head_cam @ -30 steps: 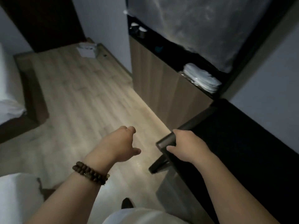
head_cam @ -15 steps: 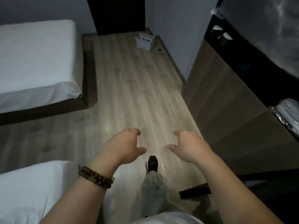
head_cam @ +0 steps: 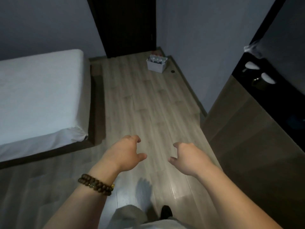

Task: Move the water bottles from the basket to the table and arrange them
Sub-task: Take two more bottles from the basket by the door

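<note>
From the head camera, both arms reach out over the pale wood floor [head_cam: 148,104]. The left hand [head_cam: 123,154] hangs in the air with its fingers loosely curled and thumb out to the side, holding nothing. A double loop of dark wooden beads, a bracelet [head_cam: 96,186], sits on that wrist. The right hand [head_cam: 189,158] mirrors it just beside, fingers hooked loosely, thumb pointing inward, gripping nothing. The two hands are apart, with bare floor showing between them.

The white basket [head_cam: 155,67] stands on the floor at the far end of the room, near the corner where the wall meets a dark door [head_cam: 125,25], well apart from both hands. The water bottles [head_cam: 156,59] are inside it, only their tops showing, too small to count.

A bed [head_cam: 38,100] with a white sheet fills the left side. On the right runs a wood-fronted cabinet [head_cam: 247,129] with a dark recess holding two pale cups [head_cam: 251,66]. One dark shoe [head_cam: 166,211] shows at the bottom edge.
</note>
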Tool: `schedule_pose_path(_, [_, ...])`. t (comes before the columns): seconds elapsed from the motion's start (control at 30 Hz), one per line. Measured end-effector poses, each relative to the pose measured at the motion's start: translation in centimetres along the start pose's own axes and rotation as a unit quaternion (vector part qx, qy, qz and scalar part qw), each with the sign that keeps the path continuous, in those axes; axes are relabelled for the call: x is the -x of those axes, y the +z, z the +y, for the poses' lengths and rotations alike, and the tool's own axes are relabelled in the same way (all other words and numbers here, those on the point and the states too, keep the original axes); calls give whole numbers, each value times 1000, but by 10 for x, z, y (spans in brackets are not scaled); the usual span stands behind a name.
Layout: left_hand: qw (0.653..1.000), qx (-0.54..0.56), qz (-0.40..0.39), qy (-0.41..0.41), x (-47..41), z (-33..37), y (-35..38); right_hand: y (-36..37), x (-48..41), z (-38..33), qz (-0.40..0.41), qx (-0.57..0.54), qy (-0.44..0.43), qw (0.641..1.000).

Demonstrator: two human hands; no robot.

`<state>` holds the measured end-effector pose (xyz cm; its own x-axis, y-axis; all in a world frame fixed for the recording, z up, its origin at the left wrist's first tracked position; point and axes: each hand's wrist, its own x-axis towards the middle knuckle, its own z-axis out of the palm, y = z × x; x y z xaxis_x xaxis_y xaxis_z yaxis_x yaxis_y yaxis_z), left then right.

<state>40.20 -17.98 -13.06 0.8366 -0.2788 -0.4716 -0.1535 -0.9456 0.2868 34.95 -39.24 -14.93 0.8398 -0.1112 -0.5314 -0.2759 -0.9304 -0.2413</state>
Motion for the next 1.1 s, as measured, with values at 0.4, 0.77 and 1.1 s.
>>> schedule_pose_path(0.4, [999,29,-28,37,-264,-104,-170,-129,-253,-123,26,-5,33,999])
schedule_pose_path(0.77, [995,-13,-58,84,-495,-120,-302,-236,-450,-181,25,-84,53,995])
schedule_pose_path(1.1, [996,-37,-59,58,-724,-91,-400,-361,-702,-161,25,-102,40,994])
